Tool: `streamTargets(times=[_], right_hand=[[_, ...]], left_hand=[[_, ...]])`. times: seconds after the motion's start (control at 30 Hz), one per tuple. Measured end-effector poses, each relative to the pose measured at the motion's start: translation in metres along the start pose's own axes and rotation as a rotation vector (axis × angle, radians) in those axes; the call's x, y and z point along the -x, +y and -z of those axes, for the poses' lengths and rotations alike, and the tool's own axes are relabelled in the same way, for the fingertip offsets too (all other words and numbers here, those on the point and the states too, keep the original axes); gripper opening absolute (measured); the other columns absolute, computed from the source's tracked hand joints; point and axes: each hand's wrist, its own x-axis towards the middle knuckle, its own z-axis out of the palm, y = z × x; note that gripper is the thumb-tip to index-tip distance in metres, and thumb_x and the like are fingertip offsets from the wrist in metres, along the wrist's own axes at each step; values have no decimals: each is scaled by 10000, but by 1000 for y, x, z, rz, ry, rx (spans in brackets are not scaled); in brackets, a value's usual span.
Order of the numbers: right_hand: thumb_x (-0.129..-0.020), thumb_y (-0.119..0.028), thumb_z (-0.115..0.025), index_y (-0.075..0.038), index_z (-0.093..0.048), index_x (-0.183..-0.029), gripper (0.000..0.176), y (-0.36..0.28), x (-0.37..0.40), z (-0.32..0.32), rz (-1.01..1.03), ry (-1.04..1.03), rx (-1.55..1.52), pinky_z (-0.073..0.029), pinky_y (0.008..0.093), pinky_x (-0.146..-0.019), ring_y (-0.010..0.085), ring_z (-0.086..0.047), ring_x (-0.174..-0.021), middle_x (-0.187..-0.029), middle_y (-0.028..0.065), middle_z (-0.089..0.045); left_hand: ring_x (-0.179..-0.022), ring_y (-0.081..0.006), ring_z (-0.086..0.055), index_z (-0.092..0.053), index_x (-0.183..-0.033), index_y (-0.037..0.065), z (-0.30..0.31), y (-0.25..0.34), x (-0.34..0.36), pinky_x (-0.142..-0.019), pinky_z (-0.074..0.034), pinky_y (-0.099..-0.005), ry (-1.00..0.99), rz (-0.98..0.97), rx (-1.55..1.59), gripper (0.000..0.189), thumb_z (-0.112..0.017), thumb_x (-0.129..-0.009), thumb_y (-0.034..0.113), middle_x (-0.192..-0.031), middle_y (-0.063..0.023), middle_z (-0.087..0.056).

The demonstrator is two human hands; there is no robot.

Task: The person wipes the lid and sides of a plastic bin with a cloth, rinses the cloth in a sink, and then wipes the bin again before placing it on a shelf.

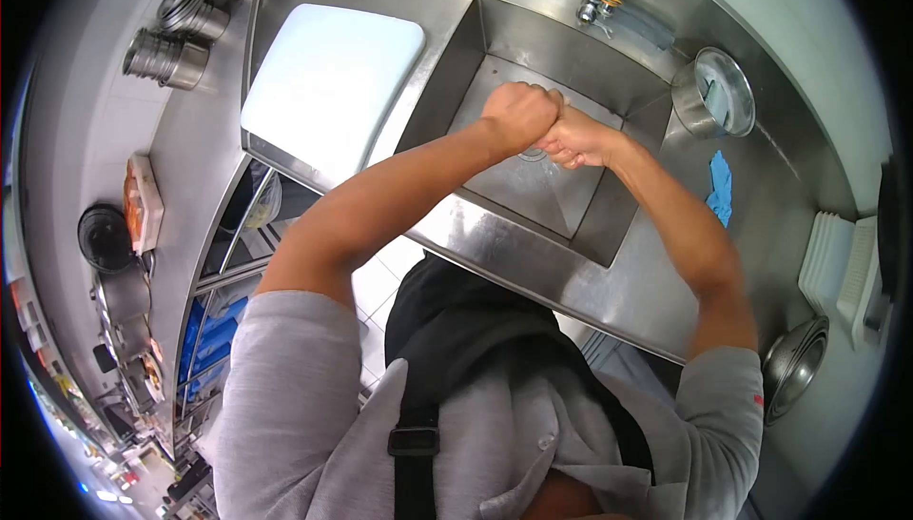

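Both hands meet over the stainless steel sink (pixel 590 235), close to its middle. My left hand (pixel 521 116) is curled into a fist, knuckles up, pressed against my right hand (pixel 578 139). The fingers of my right hand are bent, too, and press together beside the left. Whether anything is held between them is hidden. Just below the hands, the round drain (pixel 533 154) shows in part on the sink floor. A tap (pixel 601 1) stands behind the sink's far edge.
A white board (pixel 333 82) lies left of the sink. To the right are a steel pot (pixel 699 101) with something inside, a crumpled blue cloth or glove (pixel 720 187), white trays (pixel 827 258) and metal bowls (pixel 797 368). Steel containers (pixel 166 58) stand at the far left.
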Motion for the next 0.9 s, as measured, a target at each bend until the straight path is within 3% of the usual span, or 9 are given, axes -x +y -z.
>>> streamTargets(times=[0.07, 0.17, 0.3, 0.4, 0.47, 0.53, 0.63, 0.77, 0.9], right_hand=[[-920, -57, -583, -71, -548, -692, 231, -7, 1, -11, 93, 288, 236, -338, 332, -384, 159, -496, -438, -566, 39, -517], [-900, -59, -610, -7, -637, -849, 78, 32, -35, 14, 436, 776, 1067, -523, 475, -577, 371, -702, -683, -748, 225, -691], [-924, -69, -612, -46, -580, -1287, 366, 5, -33, -5, 210, 838, 1385, -541, 542, -860, 468, -690, -993, -1023, 289, -713], [-802, 63, -667, -109, -402, -1557, 819, -17, -24, -49, 666, 536, 1104, -432, 417, -1113, 349, -518, -1339, -1447, 229, -518], [-801, -8, -749, -112, -401, -1562, 844, -29, -12, -108, 553, 297, 596, -465, 394, -1083, 290, -508, -1325, -1419, 162, -523], [-853, -67, -768, -91, -476, -1506, 716, -27, -22, -166, 753, 257, 727, -513, 344, -1000, 241, -579, -1216, -1301, 132, -593], [-899, -105, -761, -52, -611, -1364, 491, 9, -72, -226, 556, 186, 465, -536, 295, -902, 192, -639, -1078, -1166, 107, -665], [-915, -102, -745, 0, -703, -1185, 291, 33, -88, -374, 382, 20, 781, -522, 260, -834, 134, -646, -987, -1081, 92, -706], [-907, -61, -726, 33, -733, -1073, 191, 89, -129, -501, 662, -284, 852, -520, 308, -888, 133, -644, -1001, -1092, 96, -731]], left_hand=[[-965, -312, -750, -750, -1004, 52, 2, 0, -15, -793, -604, -408, -197, 94, 14, 195, -651, -906, 188, -1020, -183, -756], [-916, -355, -753, -763, -911, 14, -27, -5, -21, -783, -601, -444, -21, 242, 215, 187, -694, -885, 186, -967, -221, -753], [-912, -398, -736, -753, -890, -23, -72, -19, -7, -774, -593, -445, 72, 406, 680, 282, -809, -782, 232, -948, -254, -739], [-1104, -314, -684, -611, -1306, -36, -74, -37, 62, -972, -530, -401, 417, 122, 1195, 690, -827, -748, 307, -1163, -244, -710], [-1214, -274, -603, -573, -1349, -7, -45, -35, 132, -1037, -479, -356, 438, 221, 1697, 627, -768, -883, 364, -1277, -174, -642], [-1135, -228, -617, -632, -1244, -1, -47, -37, 196, -998, -489, -356, 665, 371, 1861, 481, -706, -957, 378, -1190, -141, -672], [-991, -169, -642, -687, -1091, 8, -69, -33, 300, -879, -527, -340, 950, 538, 1359, 322, -709, -966, 304, -1026, -111, -706], [-793, -106, -625, -689, -925, -1, -83, 11, 458, -705, -521, -311, 1186, 849, 1344, 140, -736, -930, 131, -804, -82, -675], [-748, -119, -629, -676, -900, -15, -88, 84, 614, -676, -518, -319, 1470, 1075, 1147, 63, -726, -893, 23, -794, -81, -667]])
